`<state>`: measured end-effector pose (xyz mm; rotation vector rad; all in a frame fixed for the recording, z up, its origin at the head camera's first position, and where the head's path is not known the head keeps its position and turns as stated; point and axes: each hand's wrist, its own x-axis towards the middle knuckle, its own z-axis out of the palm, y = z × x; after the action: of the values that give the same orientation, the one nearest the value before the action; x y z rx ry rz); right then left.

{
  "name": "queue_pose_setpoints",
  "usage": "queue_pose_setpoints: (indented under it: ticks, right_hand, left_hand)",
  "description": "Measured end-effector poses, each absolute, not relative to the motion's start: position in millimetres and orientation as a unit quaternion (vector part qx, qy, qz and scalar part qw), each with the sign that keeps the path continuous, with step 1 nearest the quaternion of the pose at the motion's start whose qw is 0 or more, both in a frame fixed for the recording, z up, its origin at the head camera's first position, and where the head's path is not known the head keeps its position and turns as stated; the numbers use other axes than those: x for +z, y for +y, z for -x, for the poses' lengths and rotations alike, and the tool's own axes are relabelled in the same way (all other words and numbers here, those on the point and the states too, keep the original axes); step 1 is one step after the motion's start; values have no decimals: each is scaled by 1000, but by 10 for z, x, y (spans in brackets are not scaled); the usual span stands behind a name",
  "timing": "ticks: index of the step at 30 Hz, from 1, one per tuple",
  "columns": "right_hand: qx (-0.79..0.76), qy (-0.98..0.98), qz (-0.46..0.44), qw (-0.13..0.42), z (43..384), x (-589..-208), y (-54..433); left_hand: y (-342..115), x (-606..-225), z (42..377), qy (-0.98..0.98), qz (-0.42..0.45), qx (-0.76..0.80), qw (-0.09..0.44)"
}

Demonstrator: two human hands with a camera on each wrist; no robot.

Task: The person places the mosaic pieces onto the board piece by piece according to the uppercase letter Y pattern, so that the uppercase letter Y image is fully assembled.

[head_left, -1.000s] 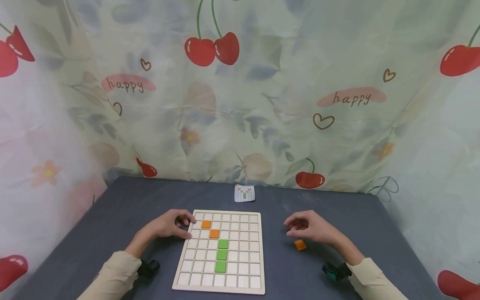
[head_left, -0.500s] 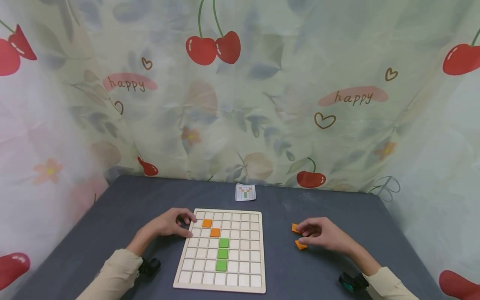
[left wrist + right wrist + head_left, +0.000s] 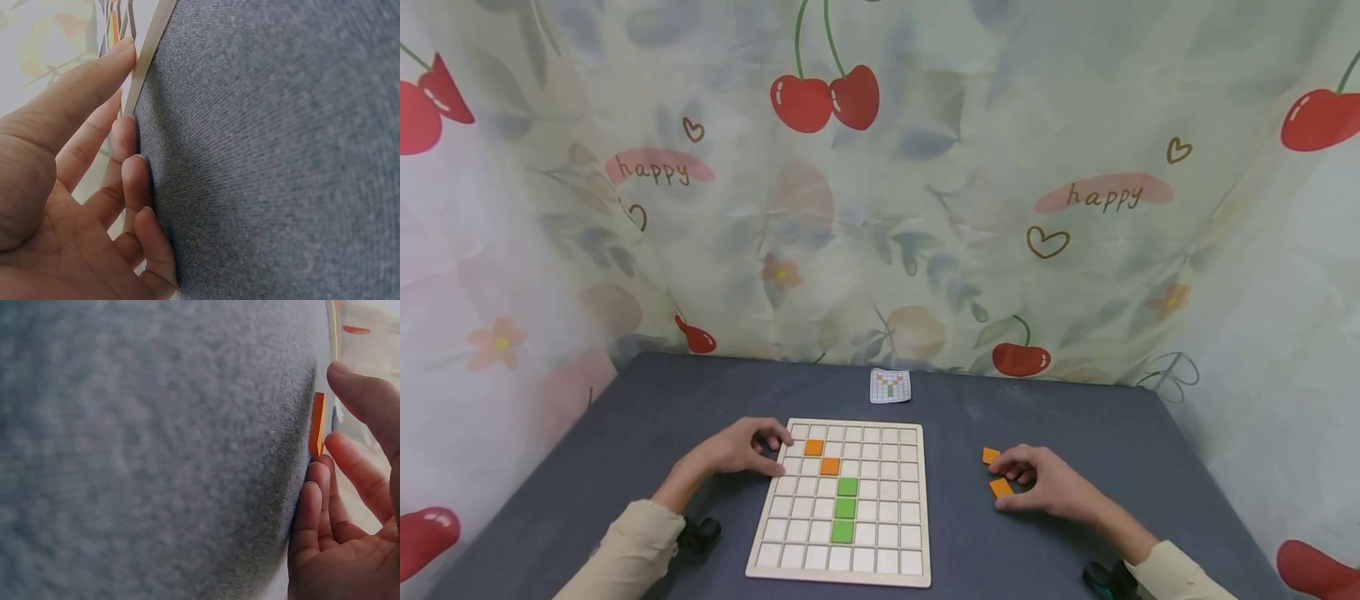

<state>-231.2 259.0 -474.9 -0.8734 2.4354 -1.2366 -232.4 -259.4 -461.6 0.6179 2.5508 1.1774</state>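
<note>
The left hand (image 3: pixel 737 447) rests at the left edge of a pale gridded board (image 3: pixel 762 577), thumb and index finger touching its rim (image 3: pixel 145 69) well apart. Two orange tiles (image 3: pixel 830 467) lie diagonally on the board's grid, above a column of three green tiles (image 3: pixel 846 507). To the right of the board, the right hand (image 3: pixel 1051 485) is low over the table around a loose orange tile (image 3: pixel 1000 487). Its thumb and index finger are spread; in the right wrist view the thumb stands clear of an orange tile (image 3: pixel 317 424). Another orange tile (image 3: pixel 991 456) lies just beyond the fingertips.
A small card (image 3: pixel 890 387) with a coloured grid pattern lies behind the board. The dark cloth-covered table (image 3: pixel 962 550) is enclosed by a cherry-patterned curtain (image 3: pixel 925 208) at the back and sides.
The right hand has shifted right and nearer the person, toward the nearer loose orange tile. The farther loose tile, out of sight at first, now shows. The left hand stays at the board's edge.
</note>
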Motion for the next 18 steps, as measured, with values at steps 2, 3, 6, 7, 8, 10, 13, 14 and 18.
queue_pose_setpoints:
  ticks: [2,3,6,7,8,10,13,14,18]
  right_hand:
    - [-424,843,302,136,2309,-4749,2588]
    - [-422,844,302,135,2308,-4750,2588]
    - [-413,848,307,129,2306,-4762,2588]
    - [-409,850,308,126,2304,-4765,2587]
    - [-406,851,309,124,2303,-4769,2589]
    - [-400,854,310,119,2299,-4778,2590]
    - [-390,859,310,115,2300,-4788,2594]
    - [-387,861,311,114,2300,-4790,2594]
    - [-377,865,313,108,2304,-4795,2589]
  left_hand:
    - [-2591,-4623,2329,879,-213,406,131]
    - [-2585,-4625,2332,880,-212,405,131]
    - [-2574,-4622,2335,882,-205,403,132]
    - [-2569,-4624,2338,882,-202,403,133]
    - [-2563,-4623,2339,883,-199,403,133]
    - [-2556,-4620,2337,884,-194,404,135]
    - [-2550,-4615,2331,884,-190,404,137]
    - [-2549,-4613,2330,885,-189,404,137]
    - [-2548,-4615,2330,885,-189,402,136]
